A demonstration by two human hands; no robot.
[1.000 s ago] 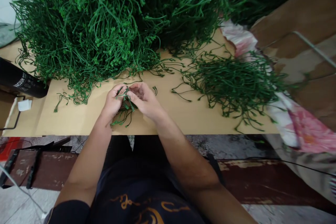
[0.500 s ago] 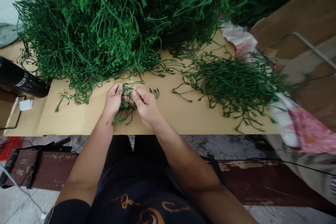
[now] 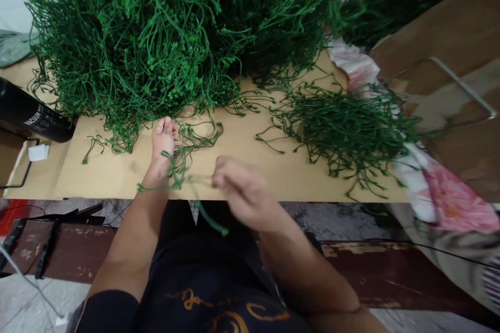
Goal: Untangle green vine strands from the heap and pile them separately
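Observation:
Green artificial stems form a large heap at the back of the cardboard-covered table. My left hand is at the front edge of that heap with its fingers curled in; loose stems lie just right of it, and whether it grips any is hidden. My right hand, blurred by motion, is closed near the table's front edge. From its fingertips a few thin strands reach left to a small bunch of green stems, which hangs over my left wrist. One stem trails down past the table edge.
A smaller pile of stems lies on the right of the table. Beyond it are pink floral cloth and a brown cardboard box with a metal handle. A black bottle lies at the left. A dark red beam runs below the table.
My right hand has moved right and toward my body, away from my left hand, drawing the small bunch along. My left hand has shifted slightly left and stays by the heap.

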